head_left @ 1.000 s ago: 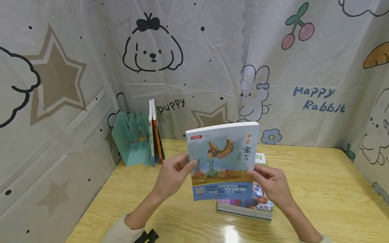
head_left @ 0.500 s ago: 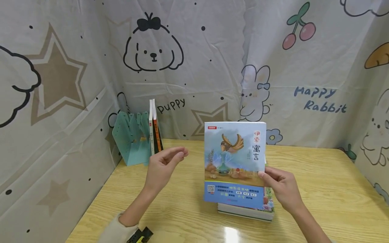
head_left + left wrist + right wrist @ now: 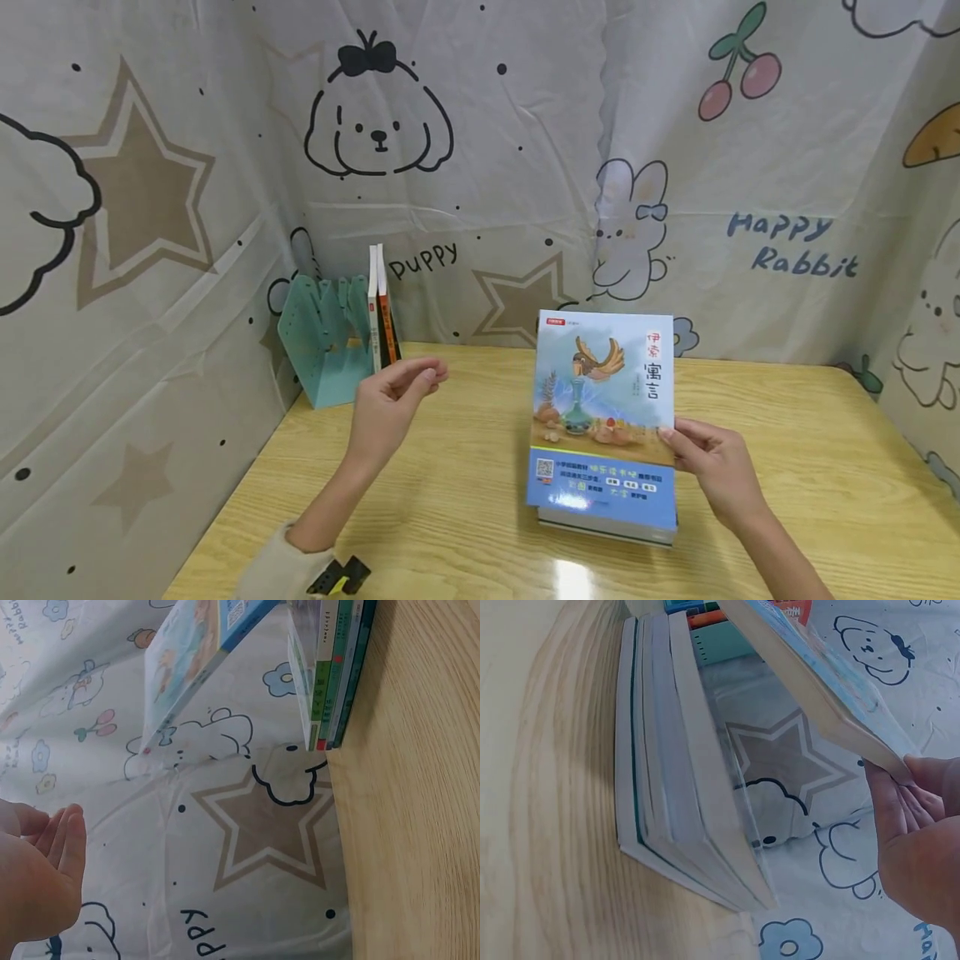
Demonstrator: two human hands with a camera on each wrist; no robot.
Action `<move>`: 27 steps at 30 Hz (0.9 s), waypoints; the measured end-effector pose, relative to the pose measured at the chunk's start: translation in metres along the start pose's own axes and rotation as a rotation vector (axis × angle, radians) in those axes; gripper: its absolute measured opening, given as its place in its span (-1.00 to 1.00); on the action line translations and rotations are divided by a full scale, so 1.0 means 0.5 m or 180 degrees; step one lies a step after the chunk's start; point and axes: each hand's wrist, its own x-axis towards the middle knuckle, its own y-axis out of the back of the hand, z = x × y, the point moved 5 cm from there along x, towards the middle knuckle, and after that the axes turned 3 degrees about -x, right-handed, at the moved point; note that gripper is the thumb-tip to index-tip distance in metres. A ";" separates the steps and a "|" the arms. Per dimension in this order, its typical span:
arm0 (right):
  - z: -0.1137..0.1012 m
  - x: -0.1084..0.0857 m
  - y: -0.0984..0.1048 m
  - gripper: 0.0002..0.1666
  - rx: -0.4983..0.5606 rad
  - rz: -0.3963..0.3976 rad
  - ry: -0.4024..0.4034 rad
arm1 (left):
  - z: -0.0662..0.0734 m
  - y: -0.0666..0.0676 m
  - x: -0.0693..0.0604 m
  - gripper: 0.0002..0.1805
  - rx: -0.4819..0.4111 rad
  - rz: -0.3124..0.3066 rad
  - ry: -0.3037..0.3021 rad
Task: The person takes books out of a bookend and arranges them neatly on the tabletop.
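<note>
My right hand [image 3: 716,467] pinches a blue paperback book [image 3: 600,400] by its right edge, thumb on the cover. A bird above a jar is drawn on that cover. Below the book lies a stack of books [image 3: 611,532], mostly hidden by it in the head view. The right wrist view has a gap between the tilted paperback [image 3: 832,712] and the stack [image 3: 679,750]. To the left, my left hand [image 3: 386,417] is raised over the table with nothing in it, its fingers fairly straight and close together.
A teal bookend rack [image 3: 322,367] stands at the table's back left. Upright books [image 3: 377,317] lean at its right side. Printed curtains [image 3: 465,167] hang behind and on both sides of the wooden table [image 3: 450,517].
My left hand has let go of the paperback and moved left. With the right hand alone, the book has shifted right and down over the stack.
</note>
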 end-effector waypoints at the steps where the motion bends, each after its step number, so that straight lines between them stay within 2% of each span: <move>1: 0.005 0.000 0.002 -0.56 0.0009 0.0000 -0.0039 | -0.001 0.003 0.000 -0.82 0.0022 0.0011 0.0023; 13: 0.051 0.000 0.014 -0.55 0.0491 -0.0055 -0.0648 | -0.002 0.015 0.000 -0.79 -0.0020 0.0021 0.0062; 18: 0.068 0.000 0.018 -0.59 0.0463 -0.0097 -0.0849 | -0.006 0.020 -0.002 -0.80 -0.0011 0.0047 0.0114; 25: 0.083 0.008 0.015 -0.46 0.0447 -0.0209 -0.1085 | -0.005 0.023 -0.003 -0.80 -0.0013 0.0051 0.0122; 27: 0.086 0.012 0.015 -0.49 0.0435 -0.0219 -0.1146 | -0.006 0.024 -0.003 -0.80 -0.0011 0.0055 0.0133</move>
